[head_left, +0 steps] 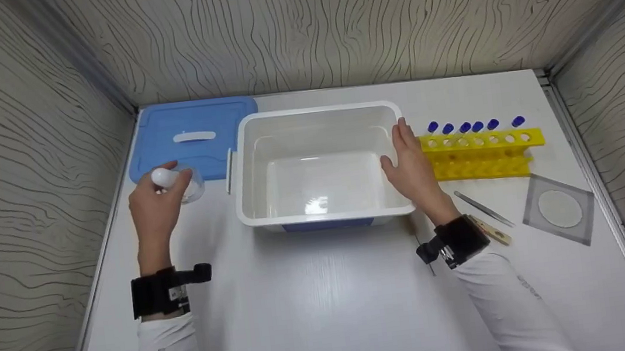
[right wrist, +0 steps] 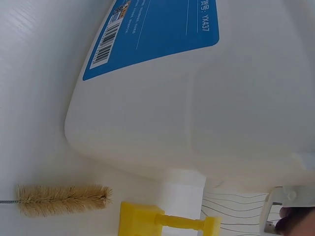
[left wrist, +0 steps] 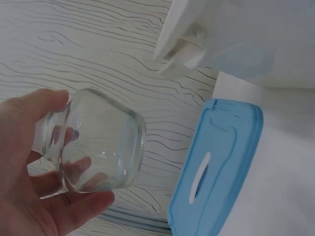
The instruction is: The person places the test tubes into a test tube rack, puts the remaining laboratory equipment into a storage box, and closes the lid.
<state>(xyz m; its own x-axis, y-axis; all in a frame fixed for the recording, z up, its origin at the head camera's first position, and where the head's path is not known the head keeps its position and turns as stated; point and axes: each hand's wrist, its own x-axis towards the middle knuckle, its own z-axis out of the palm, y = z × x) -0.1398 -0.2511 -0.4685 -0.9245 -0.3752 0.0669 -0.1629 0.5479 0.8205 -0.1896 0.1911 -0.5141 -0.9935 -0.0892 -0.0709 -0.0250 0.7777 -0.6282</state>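
At the left of the head view, my left hand [head_left: 157, 208] grips a clear glass alcohol lamp [head_left: 193, 188] with a rounded white cap [head_left: 162, 177]. The left wrist view shows the lamp's glass body [left wrist: 101, 142] tilted, fingers curled round its neck end. In the middle of the table stands a white plastic bin [head_left: 323, 219] without its lid; nothing is seen inside. My right hand [head_left: 413, 173] rests at the bin's right rim, fingers straight and thumb over the inner edge. In the right wrist view, part of that hand [right wrist: 295, 223] shows beside the bin's white handle [right wrist: 268, 209].
The bin's blue lid [head_left: 194, 115] lies at the back left. To the right are a yellow test tube rack [head_left: 482, 171] with several blue-capped tubes [head_left: 465, 127], tweezers [head_left: 484, 208], a wooden clamp [head_left: 492, 230] and wire gauze [head_left: 560, 209]. A bristle brush [right wrist: 64, 199] lies beside the bin.
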